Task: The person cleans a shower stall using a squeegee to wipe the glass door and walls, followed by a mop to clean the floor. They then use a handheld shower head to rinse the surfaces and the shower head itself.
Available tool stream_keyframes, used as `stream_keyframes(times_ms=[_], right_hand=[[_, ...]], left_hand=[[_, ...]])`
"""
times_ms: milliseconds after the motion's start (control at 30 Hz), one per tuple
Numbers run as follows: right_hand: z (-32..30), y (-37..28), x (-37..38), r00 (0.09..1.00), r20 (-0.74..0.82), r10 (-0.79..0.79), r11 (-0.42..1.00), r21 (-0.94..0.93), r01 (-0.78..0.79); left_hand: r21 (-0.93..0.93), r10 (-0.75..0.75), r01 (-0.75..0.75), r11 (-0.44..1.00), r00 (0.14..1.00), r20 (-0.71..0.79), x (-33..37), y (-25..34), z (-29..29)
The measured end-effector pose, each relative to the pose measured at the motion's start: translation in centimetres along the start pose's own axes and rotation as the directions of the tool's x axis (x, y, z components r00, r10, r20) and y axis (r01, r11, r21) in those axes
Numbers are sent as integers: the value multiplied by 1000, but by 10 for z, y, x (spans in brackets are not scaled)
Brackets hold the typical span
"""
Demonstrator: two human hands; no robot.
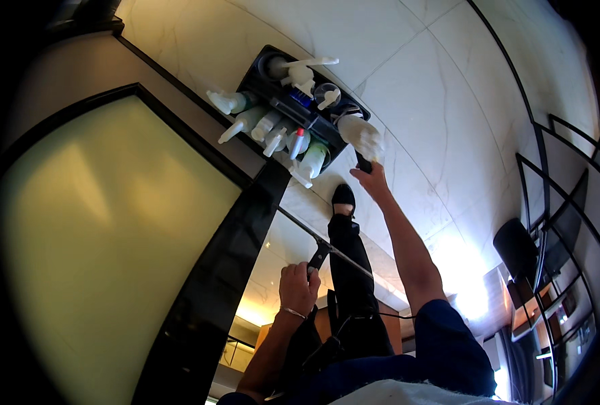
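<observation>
My left hand [298, 289] is closed round the black handle of a squeegee [321, 251], whose thin blade stretches across in front of my leg. Farther ahead, my right hand [374, 181] grips the short black handle of a white, fluffy-headed duster [361, 135]. The duster's head is at the right end of a black cleaning caddy [283, 106]; I cannot tell whether it rests inside. Several spray bottles [244, 123] and pump bottles fill the caddy, among them a bottle with a red part [299, 133].
A pale marble-look tiled floor [415, 88] lies around the caddy. On the left stands a large yellowish panel [118, 209] in a black frame [199, 304]. Black metal rails [563, 182] run along the right. My shoe [343, 196] is just below the caddy.
</observation>
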State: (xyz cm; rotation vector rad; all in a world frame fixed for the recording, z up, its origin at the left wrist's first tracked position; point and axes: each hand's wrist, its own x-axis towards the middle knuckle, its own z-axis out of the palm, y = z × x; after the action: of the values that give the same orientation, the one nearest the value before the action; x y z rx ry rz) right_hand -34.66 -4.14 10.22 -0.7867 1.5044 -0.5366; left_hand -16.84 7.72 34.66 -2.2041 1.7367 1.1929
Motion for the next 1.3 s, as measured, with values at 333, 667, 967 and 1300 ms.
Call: stream_keyframes(times_ms=[333, 667, 967, 1300], right_hand=[[-44, -7, 50, 992, 129, -15, 544, -831, 116], [10, -36, 17, 946, -325, -24, 759, -622, -194], [-88, -165, -284, 986, 65, -153, 734, -661, 157], [78, -239, -629, 619, 768, -164, 509, -472, 720]], left_hand=[[-106, -57, 55, 993, 998, -14, -19, -5, 1], [-290, -247, 294, 911, 950, 189, -59, -10, 9], [-443, 134, -126, 888, 991, -14, -130, -9, 15], [-883, 124, 122, 453, 972, 198, -361, -128, 15]])
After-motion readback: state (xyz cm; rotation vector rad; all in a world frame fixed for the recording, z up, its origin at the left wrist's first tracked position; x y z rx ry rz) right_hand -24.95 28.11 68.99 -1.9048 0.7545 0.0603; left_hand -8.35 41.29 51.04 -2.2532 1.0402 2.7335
